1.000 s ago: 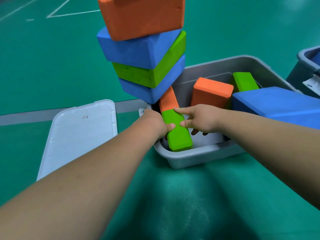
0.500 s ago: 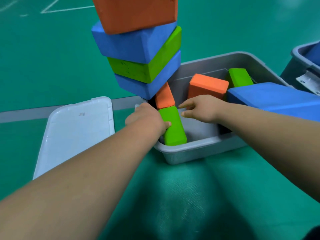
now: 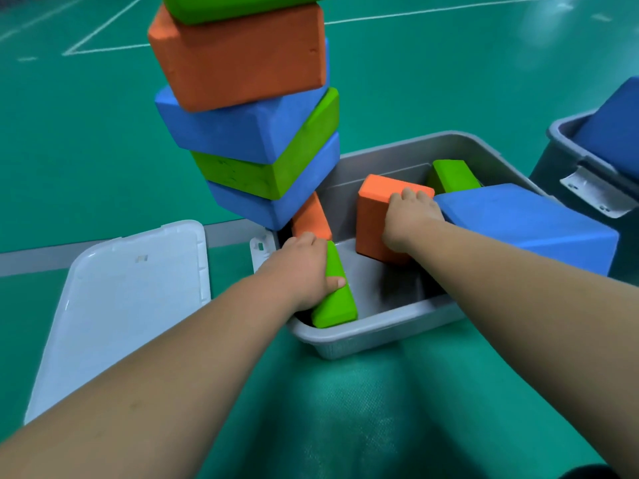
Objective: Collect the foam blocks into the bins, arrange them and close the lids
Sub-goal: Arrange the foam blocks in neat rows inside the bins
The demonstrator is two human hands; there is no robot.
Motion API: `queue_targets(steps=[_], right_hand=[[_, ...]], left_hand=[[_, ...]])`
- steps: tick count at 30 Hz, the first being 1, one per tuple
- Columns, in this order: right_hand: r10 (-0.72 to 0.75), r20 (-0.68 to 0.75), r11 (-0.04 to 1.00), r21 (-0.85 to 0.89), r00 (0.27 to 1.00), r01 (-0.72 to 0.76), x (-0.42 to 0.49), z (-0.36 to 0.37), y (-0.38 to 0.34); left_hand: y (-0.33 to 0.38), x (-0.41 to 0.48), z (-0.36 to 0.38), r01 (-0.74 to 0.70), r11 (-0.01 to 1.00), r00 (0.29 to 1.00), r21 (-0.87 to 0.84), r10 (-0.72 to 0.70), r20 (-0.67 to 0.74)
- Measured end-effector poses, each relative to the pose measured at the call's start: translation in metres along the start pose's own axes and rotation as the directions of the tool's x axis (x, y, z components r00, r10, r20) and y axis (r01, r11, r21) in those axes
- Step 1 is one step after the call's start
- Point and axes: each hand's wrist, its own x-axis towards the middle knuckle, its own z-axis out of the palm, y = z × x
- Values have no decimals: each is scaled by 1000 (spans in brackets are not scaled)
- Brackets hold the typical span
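A grey bin (image 3: 377, 335) sits on the green floor in front of me. My left hand (image 3: 301, 267) grips a green foam block (image 3: 337, 302) that stands on edge along the bin's left wall, with a narrow orange block (image 3: 311, 219) behind it. My right hand (image 3: 411, 219) grips the top edge of an upright orange block (image 3: 371, 219) in the middle of the bin. Another green block (image 3: 451, 176) stands at the back. A large blue block (image 3: 525, 223) lies tilted over the bin's right side.
A leaning stack of blue, green and orange blocks (image 3: 256, 133) rises at the bin's back left corner. A white lid (image 3: 128, 305) lies flat on the floor to the left. A second grey bin (image 3: 587, 164) with a blue block in it stands at the right.
My right hand has moved from the green block back to the upright orange block and taken hold of its top. My left hand stays on the green block.
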Motion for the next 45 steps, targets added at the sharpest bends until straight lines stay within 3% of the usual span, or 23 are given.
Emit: queue_targets(steps=[4, 9, 16, 19, 23, 27, 35, 38, 42, 45], right_hand=[[-111, -142, 992, -75, 984, 101, -2, -1, 0], [-90, -125, 987, -144, 988, 72, -7, -1, -2], [-19, -31, 986, 164, 999, 24, -21, -18, -18], [-54, 89, 996, 78, 995, 48, -29, -35, -27], [-172, 236, 976, -95, 957, 198, -58, -25, -28], [-159, 187, 983, -57, 969, 172, -67, -19, -15], [-260, 324, 961, -2, 910, 275, -78, -16, 0], [-302, 253, 950, 5, 919, 311, -85, -27, 4], [-331, -19, 941, 62, 943, 332, -93, -65, 20], [-278, -69, 961, -7, 958, 278, -98, -88, 44]], left_hand=[[-3, 4, 0, -18, 1000, 1000, 11, 18, 13], [-2, 8, 0, -16, 999, 999, 30, 15, 35], [-5, 10, -6, -50, 996, 991, 78, 40, 126], [-3, 12, -9, -53, 995, 985, 85, 38, 171], [1, 14, -11, -37, 996, 981, 78, 21, 195], [6, 13, -14, -15, 997, 980, 82, -2, 198], [15, 9, -18, 33, 996, 978, 78, -48, 201], [22, 8, -24, 20, 995, 979, 94, -38, 202], [35, 14, -30, -66, 994, 980, 89, 48, 194], [47, 20, -27, -111, 989, 975, 98, 90, 201]])
